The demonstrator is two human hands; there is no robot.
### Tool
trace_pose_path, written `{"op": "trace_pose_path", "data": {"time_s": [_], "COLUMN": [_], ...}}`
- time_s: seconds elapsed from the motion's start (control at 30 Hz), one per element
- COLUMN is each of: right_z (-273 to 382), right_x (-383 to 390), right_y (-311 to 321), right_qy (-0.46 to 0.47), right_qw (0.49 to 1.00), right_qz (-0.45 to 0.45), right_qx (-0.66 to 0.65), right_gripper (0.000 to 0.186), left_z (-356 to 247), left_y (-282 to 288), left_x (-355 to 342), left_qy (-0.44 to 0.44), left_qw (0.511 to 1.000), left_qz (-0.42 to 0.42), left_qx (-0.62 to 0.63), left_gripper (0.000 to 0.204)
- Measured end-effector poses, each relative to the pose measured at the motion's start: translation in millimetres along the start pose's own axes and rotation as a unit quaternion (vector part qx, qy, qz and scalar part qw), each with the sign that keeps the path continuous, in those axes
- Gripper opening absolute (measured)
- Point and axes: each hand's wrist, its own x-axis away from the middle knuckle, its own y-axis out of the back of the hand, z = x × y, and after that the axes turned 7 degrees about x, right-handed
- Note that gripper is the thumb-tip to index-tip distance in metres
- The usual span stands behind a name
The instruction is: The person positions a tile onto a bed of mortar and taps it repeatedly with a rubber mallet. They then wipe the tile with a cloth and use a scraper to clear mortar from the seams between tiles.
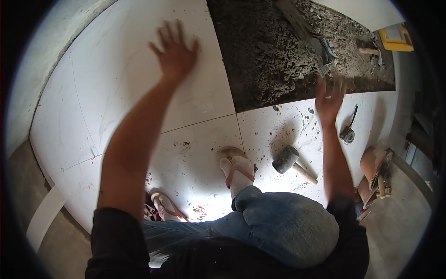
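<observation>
My left hand [175,56] is stretched forward with fingers spread, over or on a large white floor tile [134,69]; whether it touches cannot be told. Slightly blurred, my right hand [329,100] holds nothing that I can see, its fingers extended at the near edge of a bed of rough grey mortar [269,56]. Just beyond its fingertips a dark metal-edged tool [328,50], perhaps a trowel, rests on the mortar. Nearer to me, a mallet with a black head [285,159] and a wooden handle lies on the speckled white tile.
A small round dark tool [347,135] with a thin black arm lies right of my right forearm. Farther off are a wooden handle [368,50] on the mortar and a yellow case [396,38]. Assorted tools [382,186] sit at the right. My sandalled feet [239,169] stand on the tiles.
</observation>
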Motion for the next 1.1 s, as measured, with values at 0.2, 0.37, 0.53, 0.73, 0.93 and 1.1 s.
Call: {"op": "trace_pose_path", "data": {"time_s": [0.2,0.37,0.53,0.73,0.93,1.1], "right_z": [-21,-21,81,207,202,256], "right_x": [258,282,155,-8,-17,-21], "right_y": [122,123,78,7,-67,-68], "right_qy": [-0.086,-0.196,-0.229,-0.086,-0.157,-0.254], "right_qw": [0.932,0.890,0.883,0.856,0.773,0.790], "right_qz": [0.328,0.412,0.401,0.356,0.509,0.477], "right_qx": [0.126,0.026,-0.086,-0.366,-0.345,-0.289], "right_gripper": [0.065,0.036,0.031,0.025,0.051,0.059], "left_z": [38,0,63,192,295,326], "left_y": [-7,21,27,34,22,21], "left_x": [80,162,115,26,17,18], "left_qy": [0.015,0.041,0.033,0.355,0.580,0.686], "left_qw": [0.992,0.983,0.975,0.921,0.808,0.725], "left_qz": [0.115,0.171,0.212,0.153,0.099,0.057], "left_qx": [0.057,0.055,0.057,0.040,0.008,0.034], "left_gripper": [0.072,0.071,0.073,0.076,0.080,0.080]}}
